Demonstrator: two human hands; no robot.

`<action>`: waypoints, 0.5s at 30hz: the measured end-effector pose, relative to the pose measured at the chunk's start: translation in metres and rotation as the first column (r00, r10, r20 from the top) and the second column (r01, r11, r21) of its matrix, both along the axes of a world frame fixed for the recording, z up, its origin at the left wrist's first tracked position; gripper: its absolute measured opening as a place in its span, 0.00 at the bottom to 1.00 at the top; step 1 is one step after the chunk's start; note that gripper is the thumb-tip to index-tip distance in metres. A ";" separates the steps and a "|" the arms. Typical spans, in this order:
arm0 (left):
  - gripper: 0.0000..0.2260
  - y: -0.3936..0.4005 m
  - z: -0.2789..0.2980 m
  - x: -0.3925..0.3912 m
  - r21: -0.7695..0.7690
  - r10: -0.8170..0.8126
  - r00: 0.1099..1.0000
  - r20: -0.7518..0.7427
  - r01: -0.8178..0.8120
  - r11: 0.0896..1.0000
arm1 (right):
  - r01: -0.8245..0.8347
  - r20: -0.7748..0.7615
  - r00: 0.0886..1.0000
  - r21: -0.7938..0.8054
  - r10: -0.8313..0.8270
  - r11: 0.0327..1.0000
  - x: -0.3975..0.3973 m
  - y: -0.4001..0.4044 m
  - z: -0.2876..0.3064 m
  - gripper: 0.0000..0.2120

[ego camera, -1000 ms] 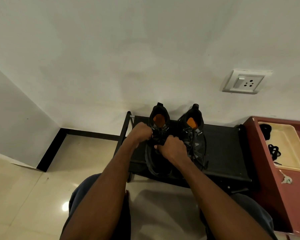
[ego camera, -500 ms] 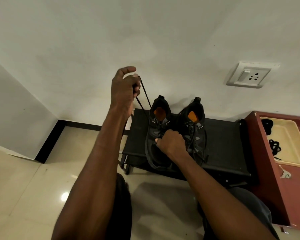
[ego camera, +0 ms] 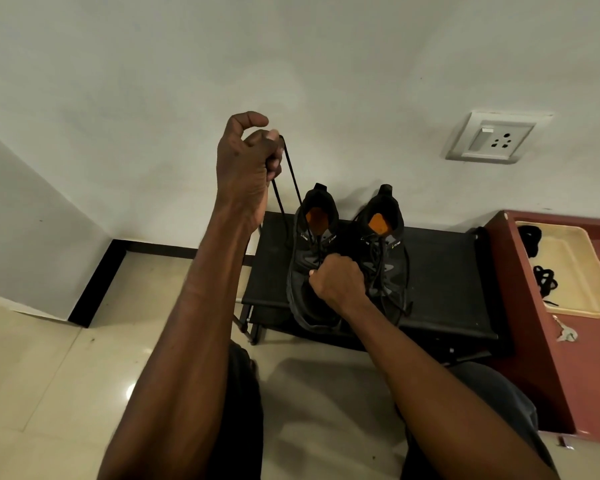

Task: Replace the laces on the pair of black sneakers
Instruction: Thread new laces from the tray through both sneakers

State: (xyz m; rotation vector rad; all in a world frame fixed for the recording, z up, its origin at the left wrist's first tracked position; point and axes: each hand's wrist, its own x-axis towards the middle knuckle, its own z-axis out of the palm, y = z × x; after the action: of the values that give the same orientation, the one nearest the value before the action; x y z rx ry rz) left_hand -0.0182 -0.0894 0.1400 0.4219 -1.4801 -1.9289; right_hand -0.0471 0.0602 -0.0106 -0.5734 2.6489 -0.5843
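Observation:
Two black sneakers with orange insoles stand side by side on a black rack point(ego camera: 444, 271), heels toward the wall. My left hand point(ego camera: 246, 161) is raised above the rack's left end and pinches a black lace point(ego camera: 291, 174) that runs taut down into the left sneaker point(ego camera: 312, 223). My right hand point(ego camera: 336, 278) rests on the left sneaker's tongue area with curled fingers, holding the shoe at its laces. The right sneaker point(ego camera: 385, 237) stands beside it with its own lace still threaded.
A red cabinet point(ego camera: 575, 358) stands to the right, carrying a cream tray point(ego camera: 575, 258) with coiled black laces point(ego camera: 544, 278) and a small key point(ego camera: 565, 332) beside it. A wall socket point(ego camera: 496, 136) is above. Tiled floor point(ego camera: 49, 375) lies left of the rack.
My left hand rose from the shoe's eyelets, drawing the lace up and out to the upper left. The right hand stayed on the left sneaker.

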 end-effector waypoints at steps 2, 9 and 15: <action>0.09 -0.002 0.001 0.002 0.009 0.036 0.999 0.038 -0.036 0.999 | -0.002 -0.006 1.000 0.012 0.002 1.000 0.000 0.000 0.000 0.15; 0.04 -0.035 -0.034 0.023 -0.635 0.561 0.300 0.772 0.322 0.702 | -0.010 0.094 0.996 -0.012 0.011 1.000 -0.029 0.007 0.015 0.21; 0.14 -0.027 -0.088 -0.003 -0.385 0.307 0.232 0.923 0.587 0.713 | -0.188 -0.193 0.963 0.031 0.190 0.982 -0.039 -0.001 0.012 0.26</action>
State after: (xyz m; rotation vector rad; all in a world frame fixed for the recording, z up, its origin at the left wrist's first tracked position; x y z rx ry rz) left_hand -0.0216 -0.1160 0.0523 1.3235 -3.0273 -0.8255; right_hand -0.0864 0.0592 0.0016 -0.9105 2.7325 -0.4754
